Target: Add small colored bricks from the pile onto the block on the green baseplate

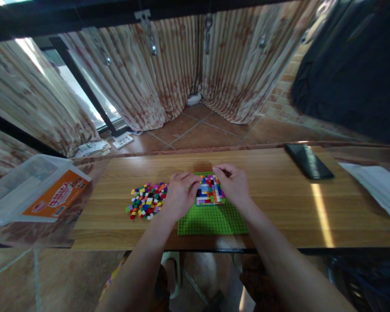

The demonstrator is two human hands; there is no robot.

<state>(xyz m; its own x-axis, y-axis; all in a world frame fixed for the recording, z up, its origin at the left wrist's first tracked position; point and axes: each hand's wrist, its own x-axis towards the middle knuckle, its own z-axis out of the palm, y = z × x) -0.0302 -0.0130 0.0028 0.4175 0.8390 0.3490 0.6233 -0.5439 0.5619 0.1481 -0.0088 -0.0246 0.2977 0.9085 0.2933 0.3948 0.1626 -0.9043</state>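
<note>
A green baseplate point(211, 221) lies on the wooden table in front of me, with a block of multicoloured toy bricks point(210, 190) built up on its far part. My left hand point(181, 190) is at the left side of the built bricks, thumb and fingers closed towards their upper left corner. At the upper right corner, my right hand point(235, 184) has its fingers curled in a pinch. Whatever either hand may hold is too small to make out. Just left of my left hand lies a heap of loose toy bricks point(147, 201), partly covered by that hand.
On the table point(266, 208), a black phone point(308, 161) lies at the far right. White paper point(377, 188) is at the right edge. A clear plastic box point(48, 164) with an orange label stands to the left. Curtains point(169, 73) hang beyond the tiled floor point(201, 132).
</note>
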